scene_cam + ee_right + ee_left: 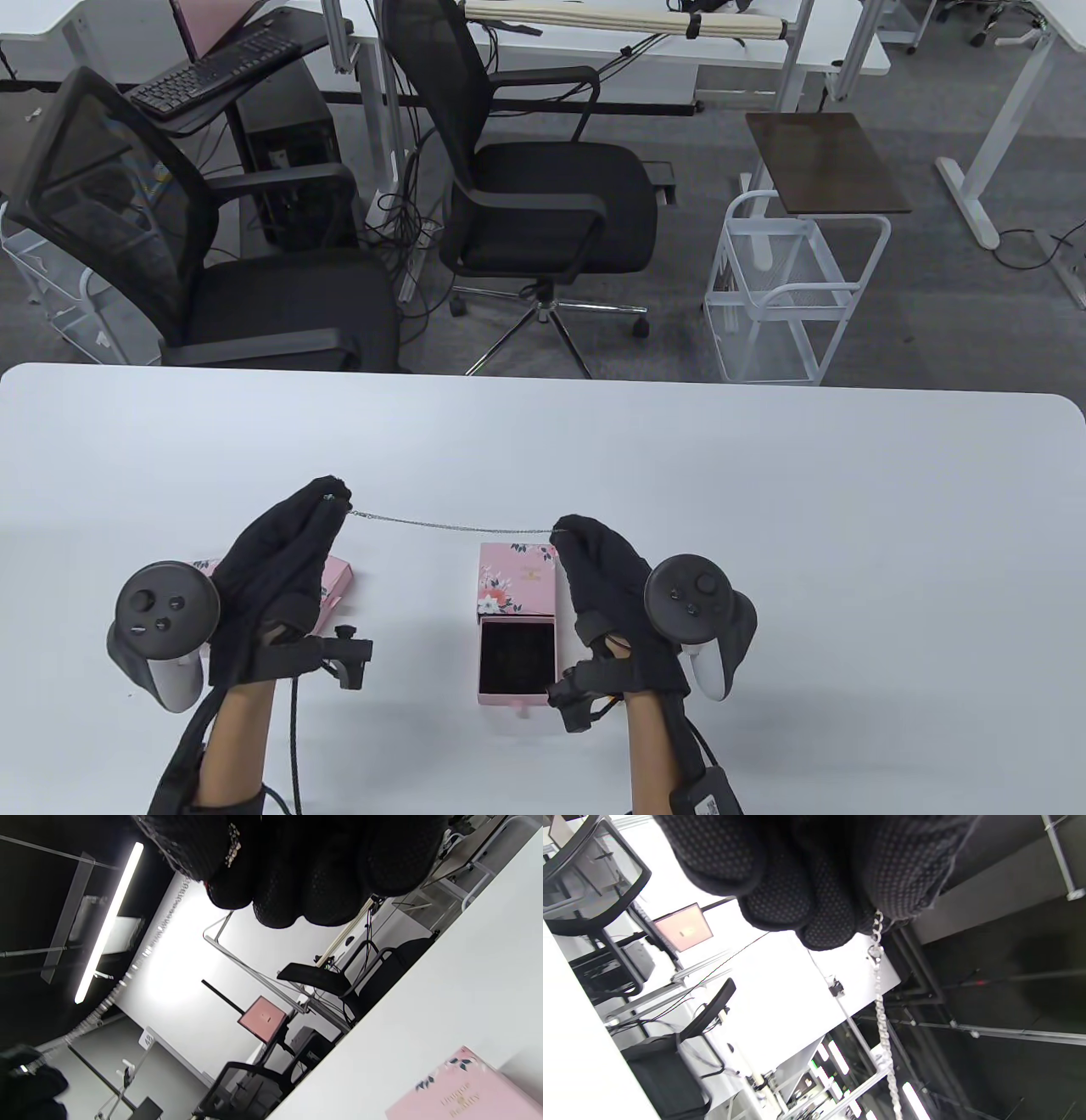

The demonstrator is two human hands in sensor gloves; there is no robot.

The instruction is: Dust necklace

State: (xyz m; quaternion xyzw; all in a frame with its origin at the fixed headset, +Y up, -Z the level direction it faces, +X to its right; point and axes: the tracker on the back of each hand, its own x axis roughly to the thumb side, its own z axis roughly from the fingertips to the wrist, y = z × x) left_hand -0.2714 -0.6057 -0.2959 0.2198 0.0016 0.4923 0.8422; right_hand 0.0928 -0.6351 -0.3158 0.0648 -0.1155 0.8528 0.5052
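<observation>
necklace strung between two gloved hands over the table

so the silver necklace (450,525) was held up above the white table (764,526), stretched almost straight between both hands, sagging just a little in the middle. the left hand (276,569) pinched one end at its fingertips (814,921), and in the left wrist view you could see the clasp end of the chain coming out right below those fingertips and hanging away from them. the right hand (607,577) pinched the other end, fingers curled in tight around it; the right wrist view showed a little glint of chain against the dark glove.

under the chain, just beside the right hand, sat a pink jewelry box (516,628) with a floral lid, its drawer pulled out toward the person and showing a dark lining. another pink box (335,581) lay mostly hidden under the left hand, so couldn't tell much about it.

behind the table stood two black office chairs (543,212) and a white wire cart (797,289).
</observation>
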